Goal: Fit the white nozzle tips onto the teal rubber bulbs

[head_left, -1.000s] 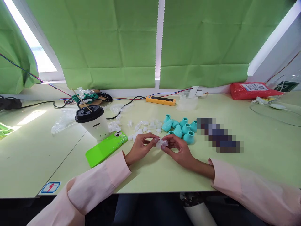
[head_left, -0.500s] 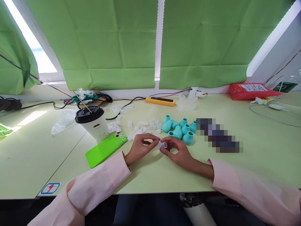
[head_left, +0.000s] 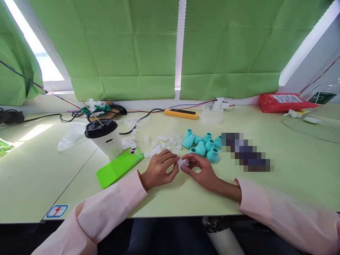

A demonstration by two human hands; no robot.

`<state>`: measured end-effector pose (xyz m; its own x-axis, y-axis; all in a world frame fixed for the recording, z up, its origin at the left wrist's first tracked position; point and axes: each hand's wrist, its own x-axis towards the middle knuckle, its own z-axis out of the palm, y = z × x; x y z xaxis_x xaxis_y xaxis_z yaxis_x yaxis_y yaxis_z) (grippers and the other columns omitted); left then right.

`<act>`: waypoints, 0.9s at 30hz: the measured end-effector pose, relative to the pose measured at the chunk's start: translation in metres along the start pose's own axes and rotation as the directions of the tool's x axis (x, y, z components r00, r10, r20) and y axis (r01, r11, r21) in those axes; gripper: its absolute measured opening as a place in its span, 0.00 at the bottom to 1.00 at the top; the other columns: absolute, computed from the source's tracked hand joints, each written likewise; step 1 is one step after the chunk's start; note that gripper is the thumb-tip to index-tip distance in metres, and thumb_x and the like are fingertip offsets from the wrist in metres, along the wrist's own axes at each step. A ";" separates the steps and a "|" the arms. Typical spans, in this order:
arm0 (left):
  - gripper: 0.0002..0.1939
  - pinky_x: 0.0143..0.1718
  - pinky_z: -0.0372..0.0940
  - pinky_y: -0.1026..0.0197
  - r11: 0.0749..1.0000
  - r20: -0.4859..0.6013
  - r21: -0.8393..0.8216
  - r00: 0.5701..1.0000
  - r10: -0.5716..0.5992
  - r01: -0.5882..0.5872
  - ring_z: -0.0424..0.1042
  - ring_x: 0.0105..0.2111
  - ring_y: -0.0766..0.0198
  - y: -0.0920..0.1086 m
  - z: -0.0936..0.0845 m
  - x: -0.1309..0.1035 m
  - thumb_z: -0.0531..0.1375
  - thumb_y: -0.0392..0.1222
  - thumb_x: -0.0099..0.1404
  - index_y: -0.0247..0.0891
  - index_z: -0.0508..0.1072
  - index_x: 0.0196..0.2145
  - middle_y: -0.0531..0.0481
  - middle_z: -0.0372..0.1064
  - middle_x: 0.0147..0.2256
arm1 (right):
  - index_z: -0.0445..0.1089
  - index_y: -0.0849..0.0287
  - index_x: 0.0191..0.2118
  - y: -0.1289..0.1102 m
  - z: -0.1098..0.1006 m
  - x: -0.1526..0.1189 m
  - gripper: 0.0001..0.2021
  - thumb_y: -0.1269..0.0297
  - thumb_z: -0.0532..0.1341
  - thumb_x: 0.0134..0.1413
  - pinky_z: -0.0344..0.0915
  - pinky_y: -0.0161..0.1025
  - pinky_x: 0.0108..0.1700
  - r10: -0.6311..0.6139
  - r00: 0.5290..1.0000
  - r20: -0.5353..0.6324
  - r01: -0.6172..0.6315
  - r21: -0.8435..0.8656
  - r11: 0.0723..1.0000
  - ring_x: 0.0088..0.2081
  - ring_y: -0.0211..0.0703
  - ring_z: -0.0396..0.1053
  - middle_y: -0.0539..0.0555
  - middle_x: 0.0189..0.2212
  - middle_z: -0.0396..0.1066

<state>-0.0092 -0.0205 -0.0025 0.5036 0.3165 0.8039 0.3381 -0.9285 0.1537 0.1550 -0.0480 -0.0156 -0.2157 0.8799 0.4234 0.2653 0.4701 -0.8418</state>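
Note:
Between my two hands is a small clear plastic tube piece [head_left: 185, 162], its round open end facing right. My right hand [head_left: 200, 170] pinches it with thumb and fingers. The fingertips of my left hand [head_left: 162, 168] close on its left end, hiding that part. Just beyond my hands lie several small white and clear plastic pieces [head_left: 156, 150]. To their right is a cluster of turquoise bulb-shaped pieces with round necks [head_left: 200, 148], some standing and some lying tipped over.
A bright green phone case [head_left: 119, 170] lies left of my hands beside a lidded paper cup [head_left: 108, 141] with a stick in it. An orange power strip [head_left: 181, 113] and cables run along the back. A red packet [head_left: 285, 102] sits at the back right.
My left hand has rolled over, with its fingers now bent further round the left end of the clear piece. My right hand stays almost where it was.

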 end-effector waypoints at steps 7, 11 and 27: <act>0.10 0.26 0.64 0.62 0.986 0.083 0.151 0.995 0.058 -0.070 0.66 0.30 0.64 -0.002 0.000 -0.002 0.54 0.30 0.52 0.32 0.66 0.35 0.46 0.69 0.29 | 0.64 0.58 0.37 0.000 -0.001 -0.001 0.10 0.64 0.58 0.45 0.65 0.34 0.30 0.021 1.000 -0.011 -0.021 -0.010 1.000 0.27 0.35 0.64 0.49 0.24 0.65; 0.12 0.25 0.64 0.61 0.985 0.107 0.148 0.991 0.076 -0.091 0.66 0.30 0.63 -0.002 -0.001 -0.002 0.52 0.29 0.52 0.32 0.65 0.36 0.45 0.69 0.29 | 0.64 0.58 0.37 0.001 -0.001 -0.001 0.11 0.63 0.58 0.45 0.65 0.35 0.31 0.046 0.999 -0.008 -0.046 0.012 0.999 0.29 0.36 0.64 0.50 0.26 0.66; 0.10 0.25 0.63 0.63 0.979 0.183 0.201 0.981 -0.061 0.023 0.65 0.29 0.65 0.007 -0.002 0.003 0.53 0.40 0.54 0.33 0.65 0.34 0.47 0.68 0.27 | 0.64 0.57 0.38 0.001 0.000 0.000 0.11 0.64 0.58 0.45 0.67 0.34 0.29 0.048 0.999 0.018 -0.049 0.089 0.995 0.30 0.36 0.66 0.51 0.28 0.66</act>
<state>-0.0063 -0.0268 0.0020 0.6194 0.4026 0.6740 0.5023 -0.8630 0.0539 0.1556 -0.0471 -0.0165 -0.2201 0.8999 0.3765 0.1906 0.4182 -0.8881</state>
